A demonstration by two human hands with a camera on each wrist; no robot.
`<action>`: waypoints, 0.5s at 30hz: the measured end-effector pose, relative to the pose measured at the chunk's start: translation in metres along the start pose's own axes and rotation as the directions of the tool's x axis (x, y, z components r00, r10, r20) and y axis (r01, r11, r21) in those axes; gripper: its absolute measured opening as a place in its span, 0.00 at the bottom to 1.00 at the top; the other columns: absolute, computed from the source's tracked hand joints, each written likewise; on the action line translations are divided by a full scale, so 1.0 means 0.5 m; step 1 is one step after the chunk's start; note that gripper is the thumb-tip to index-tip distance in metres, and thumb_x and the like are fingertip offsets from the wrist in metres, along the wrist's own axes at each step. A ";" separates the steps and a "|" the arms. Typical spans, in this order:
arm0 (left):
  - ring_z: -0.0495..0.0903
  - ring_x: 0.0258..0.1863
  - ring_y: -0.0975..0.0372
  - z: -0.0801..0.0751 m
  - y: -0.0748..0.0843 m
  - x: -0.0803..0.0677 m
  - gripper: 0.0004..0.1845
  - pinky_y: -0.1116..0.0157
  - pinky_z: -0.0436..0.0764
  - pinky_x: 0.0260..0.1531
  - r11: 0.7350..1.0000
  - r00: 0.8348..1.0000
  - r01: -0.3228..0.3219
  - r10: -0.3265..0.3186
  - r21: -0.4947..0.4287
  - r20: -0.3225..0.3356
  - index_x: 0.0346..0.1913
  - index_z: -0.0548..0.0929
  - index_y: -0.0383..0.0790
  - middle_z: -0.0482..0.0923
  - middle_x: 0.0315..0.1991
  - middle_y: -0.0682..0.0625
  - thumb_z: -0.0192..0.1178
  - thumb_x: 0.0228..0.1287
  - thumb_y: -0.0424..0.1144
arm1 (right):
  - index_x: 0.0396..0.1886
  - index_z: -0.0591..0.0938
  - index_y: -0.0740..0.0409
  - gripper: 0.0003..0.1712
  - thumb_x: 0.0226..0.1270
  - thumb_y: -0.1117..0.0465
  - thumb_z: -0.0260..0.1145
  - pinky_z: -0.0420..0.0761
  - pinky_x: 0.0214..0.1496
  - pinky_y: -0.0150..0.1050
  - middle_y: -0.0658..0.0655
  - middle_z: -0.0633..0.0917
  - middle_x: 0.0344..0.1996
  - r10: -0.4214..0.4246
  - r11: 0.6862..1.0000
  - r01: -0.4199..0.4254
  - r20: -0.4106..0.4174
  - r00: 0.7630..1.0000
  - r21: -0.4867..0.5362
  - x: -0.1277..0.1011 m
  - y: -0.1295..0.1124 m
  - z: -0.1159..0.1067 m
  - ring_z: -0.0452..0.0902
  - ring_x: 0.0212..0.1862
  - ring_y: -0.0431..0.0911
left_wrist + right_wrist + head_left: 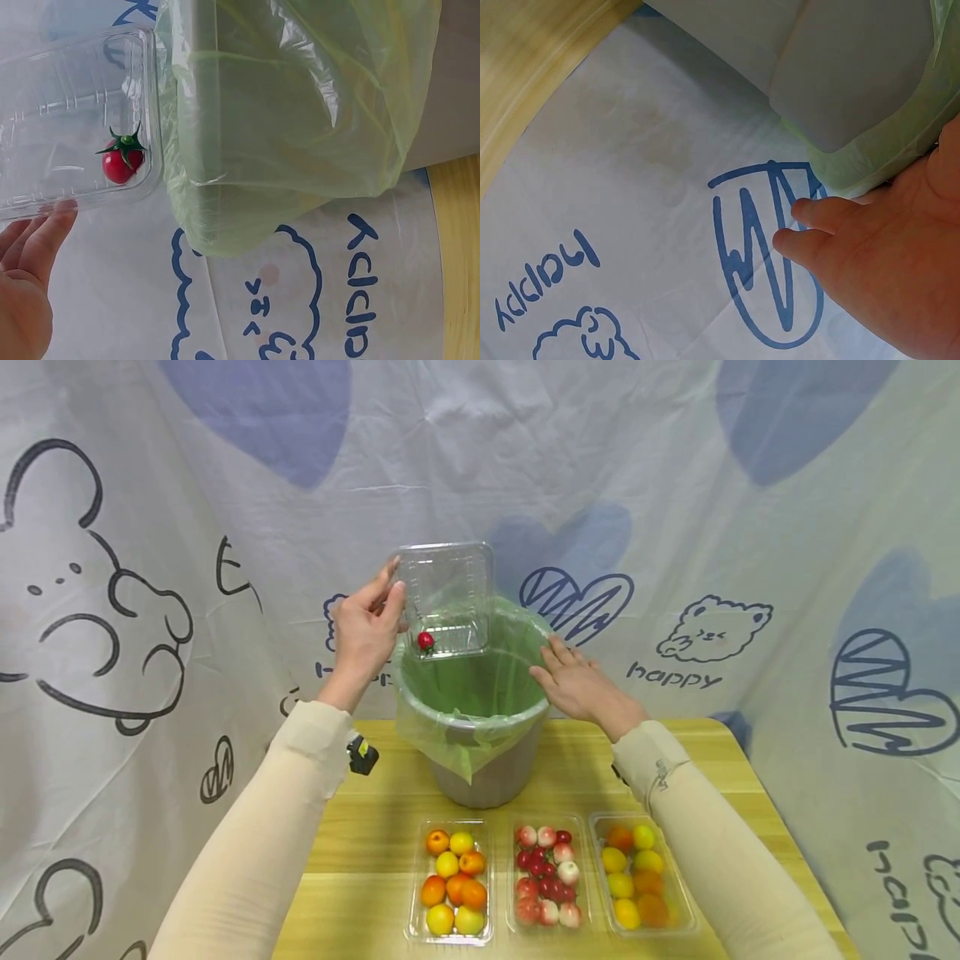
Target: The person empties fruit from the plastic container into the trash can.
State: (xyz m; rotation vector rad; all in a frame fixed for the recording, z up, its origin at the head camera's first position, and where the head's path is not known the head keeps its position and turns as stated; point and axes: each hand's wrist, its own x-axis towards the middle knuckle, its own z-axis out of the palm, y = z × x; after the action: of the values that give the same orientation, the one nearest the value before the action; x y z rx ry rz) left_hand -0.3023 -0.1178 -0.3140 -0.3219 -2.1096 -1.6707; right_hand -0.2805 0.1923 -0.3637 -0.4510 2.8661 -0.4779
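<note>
My left hand (pixel 366 631) pinches a clear plastic container (pixel 448 578) by its left side, tilted steeply above a grey bin (pixel 486 781). One small red tomato (pixel 425 641) with a green calyx lies against the container's lower wall; the left wrist view shows the tomato (pixel 121 159) close up. A thin green bag (pixel 427 727) lines the bin and folds over its rim. At the bin's right rim, my right hand (pixel 583 687) rests with extended fingers on the bag's edge. In the right wrist view part of the right hand (pixel 885 255) shows beside the lined rim.
Three clear trays stand in a row on the wooden table (pixel 360 852), nearer than the bin: orange and yellow fruit (pixel 456 889) at left, red and pinkish-white fruit (pixel 549 870) in the middle, yellow and orange fruit (pixel 621 885) at right. A printed cloth (pixel 420 452) surrounds the table.
</note>
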 end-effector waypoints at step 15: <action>0.83 0.28 0.62 -0.004 -0.006 0.003 0.23 0.71 0.91 0.32 1.000 1.000 -0.025 0.025 -0.006 -0.009 0.74 0.74 0.50 0.73 0.74 0.58 0.59 0.80 0.43 | 0.86 0.45 0.62 0.41 0.88 0.40 0.30 0.40 0.87 0.69 0.61 0.36 0.87 -0.008 1.000 0.008 -0.008 1.000 -0.001 0.002 0.004 0.003 0.33 0.86 0.68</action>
State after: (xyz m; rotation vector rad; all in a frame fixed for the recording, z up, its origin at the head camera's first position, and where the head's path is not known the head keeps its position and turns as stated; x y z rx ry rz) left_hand -0.3044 -0.1203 -0.3154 -0.3409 -2.0864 -1.6620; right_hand -0.2816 0.1935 -0.3659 -0.4621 2.8733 -0.4813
